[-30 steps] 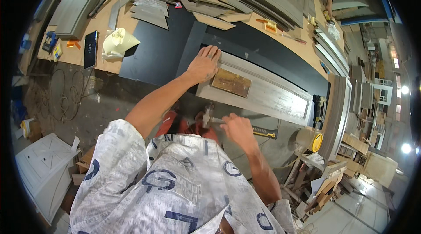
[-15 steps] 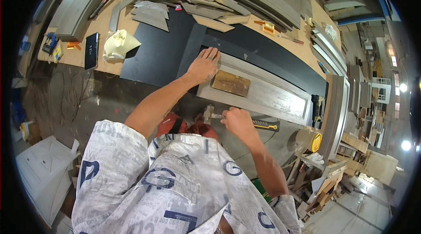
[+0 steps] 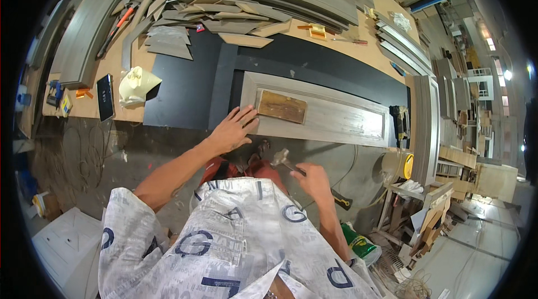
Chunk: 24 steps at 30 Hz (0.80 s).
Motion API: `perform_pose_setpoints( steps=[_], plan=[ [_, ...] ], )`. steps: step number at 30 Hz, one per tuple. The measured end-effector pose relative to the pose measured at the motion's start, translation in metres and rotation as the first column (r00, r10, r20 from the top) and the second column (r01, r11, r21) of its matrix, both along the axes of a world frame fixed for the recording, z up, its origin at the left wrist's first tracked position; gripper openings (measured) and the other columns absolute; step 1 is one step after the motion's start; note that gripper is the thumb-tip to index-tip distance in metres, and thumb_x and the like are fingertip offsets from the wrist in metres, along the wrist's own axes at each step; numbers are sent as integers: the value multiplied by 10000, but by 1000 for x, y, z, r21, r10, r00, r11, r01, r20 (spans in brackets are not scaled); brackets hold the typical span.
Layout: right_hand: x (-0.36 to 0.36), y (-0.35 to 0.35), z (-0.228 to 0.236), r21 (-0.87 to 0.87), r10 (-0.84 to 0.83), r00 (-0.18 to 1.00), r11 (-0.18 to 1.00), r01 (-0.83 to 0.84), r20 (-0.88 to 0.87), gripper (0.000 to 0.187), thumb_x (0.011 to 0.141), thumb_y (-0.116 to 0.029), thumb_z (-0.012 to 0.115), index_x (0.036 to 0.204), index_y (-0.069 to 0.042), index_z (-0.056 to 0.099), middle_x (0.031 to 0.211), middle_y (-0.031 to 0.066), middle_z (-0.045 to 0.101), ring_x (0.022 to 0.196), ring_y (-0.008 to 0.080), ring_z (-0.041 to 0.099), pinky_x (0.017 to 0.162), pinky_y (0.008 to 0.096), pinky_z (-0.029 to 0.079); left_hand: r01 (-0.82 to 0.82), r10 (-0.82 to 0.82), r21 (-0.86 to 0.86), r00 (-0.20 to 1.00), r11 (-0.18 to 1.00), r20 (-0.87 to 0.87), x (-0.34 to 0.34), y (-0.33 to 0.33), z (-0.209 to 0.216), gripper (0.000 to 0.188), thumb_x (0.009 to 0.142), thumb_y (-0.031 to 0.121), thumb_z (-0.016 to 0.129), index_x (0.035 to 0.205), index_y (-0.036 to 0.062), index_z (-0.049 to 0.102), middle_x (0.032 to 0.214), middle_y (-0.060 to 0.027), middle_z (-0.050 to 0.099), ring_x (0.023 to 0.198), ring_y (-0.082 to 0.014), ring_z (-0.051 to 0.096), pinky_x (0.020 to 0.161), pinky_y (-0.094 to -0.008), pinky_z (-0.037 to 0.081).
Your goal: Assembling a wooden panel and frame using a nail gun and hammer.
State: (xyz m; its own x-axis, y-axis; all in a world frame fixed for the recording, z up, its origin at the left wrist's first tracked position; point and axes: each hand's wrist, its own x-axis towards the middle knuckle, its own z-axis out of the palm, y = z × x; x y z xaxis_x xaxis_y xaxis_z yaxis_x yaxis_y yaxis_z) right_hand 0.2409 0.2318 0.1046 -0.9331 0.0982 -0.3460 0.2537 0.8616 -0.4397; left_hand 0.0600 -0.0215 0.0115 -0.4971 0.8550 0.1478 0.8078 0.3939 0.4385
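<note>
A long grey panel with a raised frame lies along the near edge of the workbench. On its left part rests a brown wooden block. My left hand is at the panel's near left corner, fingers spread. Below the panel's near edge, my right hand is closed around the handle of a hammer. The metal head points left, and the black and yellow handle end shows beyond my wrist.
Grey offcuts are heaped at the back of the bench. To the left lie a phone and a cream roll. A power drill stands by the panel's right end. Beyond the bench's right side is a bucket.
My left hand has slid from the panel's far left corner down to its near left corner. My right hand has lowered slightly with the hammer. The view has shifted.
</note>
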Motion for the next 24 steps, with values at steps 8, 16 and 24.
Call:
perform_pose_setpoints(
  steps=[8,16,24],
  plan=[
    [-38,78,17,-87,-244,965,968,237,-93,316,824,-260,721,1024,-15,702,924,216,690,848,393,664,752,432,519,30,-76,-339,989,940,-123,7,14,24,509,885,244,627,1290,-47,532,1407,-186,452,1388,-389,311,1113,-523,313],
    [-230,196,-31,103,204,930,978,-180,-305,272,858,-286,676,1023,-71,703,990,164,680,932,362,648,812,457,509,-47,-88,-569,974,821,-207,19,59,54,551,756,165,690,1241,-64,564,1307,-232,510,1289,-413,435,1083,-511,330],
    [-281,231,-64,84,327,804,940,-330,-496,219,845,-213,667,1027,-94,692,1159,118,632,1127,299,573,931,461,438,-268,236,-384,963,884,-127,-9,159,47,840,774,269,728,1457,2,318,1420,-214,397,1331,-356,366,1135,-502,248]
  ],
)
